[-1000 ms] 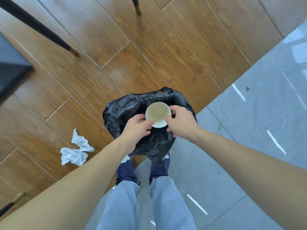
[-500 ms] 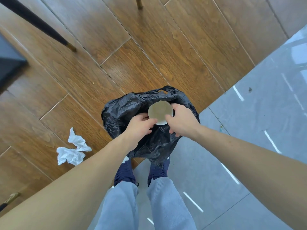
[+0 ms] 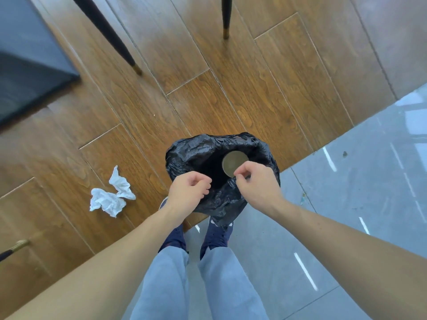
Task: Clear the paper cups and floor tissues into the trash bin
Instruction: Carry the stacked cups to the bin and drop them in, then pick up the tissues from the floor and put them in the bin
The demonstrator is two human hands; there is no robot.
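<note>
The trash bin (image 3: 184, 158), lined with a black bag, stands on the floor just ahead of my feet. A paper cup (image 3: 233, 162) sits down inside it, mouth up and in shadow. My left hand (image 3: 188, 192) hovers over the bin's near rim, fingers curled in and holding nothing. Over the near right rim, my right hand (image 3: 256, 183) has thumb and fingers pinched together, and its fingertips overlap the cup's lower edge in view. Crumpled white tissues (image 3: 112, 195) lie on the wood floor left of the bin.
Two dark chair legs with brass tips (image 3: 111, 35) (image 3: 226, 17) stand on the wood floor beyond the bin. A dark furniture corner (image 3: 30, 72) juts in at the upper left. Grey tile floor (image 3: 358, 181) runs to the right. My shoes (image 3: 196, 236) are right behind the bin.
The cup, held by both hands over the bin, now sits lower and darker inside the bag. My left hand has come off it and pulled back. The view has tilted up.
</note>
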